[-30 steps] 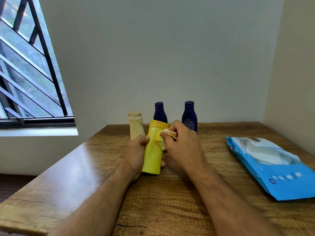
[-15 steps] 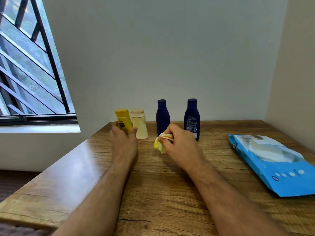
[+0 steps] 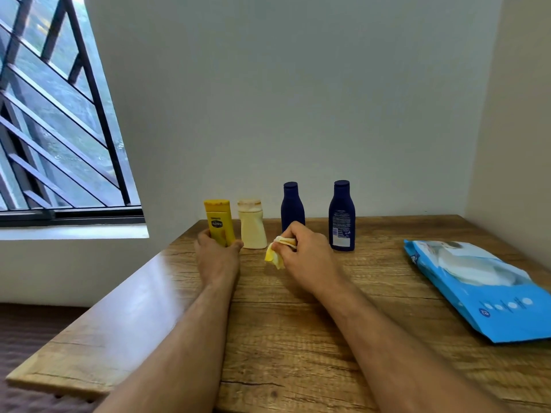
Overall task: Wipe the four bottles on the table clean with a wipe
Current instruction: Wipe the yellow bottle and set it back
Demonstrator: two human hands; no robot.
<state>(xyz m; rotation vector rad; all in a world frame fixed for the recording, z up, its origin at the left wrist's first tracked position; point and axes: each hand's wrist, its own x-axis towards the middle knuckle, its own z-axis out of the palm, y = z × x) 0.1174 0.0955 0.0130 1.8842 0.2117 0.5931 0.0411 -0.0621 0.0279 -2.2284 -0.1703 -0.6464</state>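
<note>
Two bare forearms reach in from the near edge, without sleeves, watch, rings or gloves. The left hand (image 3: 217, 257) and the right hand (image 3: 307, 254) are bare too, with short nails.

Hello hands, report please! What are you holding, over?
Left hand grips yellow bottle, upright at row's left end. Right hand pinches crumpled wipe. Nothing blocking cream bottle.

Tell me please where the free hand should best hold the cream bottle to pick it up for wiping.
Probably round the middle of the cream bottle, coming from the front. It stands upright, and the yellow bottle sits close on one side, so a sideways approach looks cramped. The left hand must first let go of the yellow bottle.
</note>
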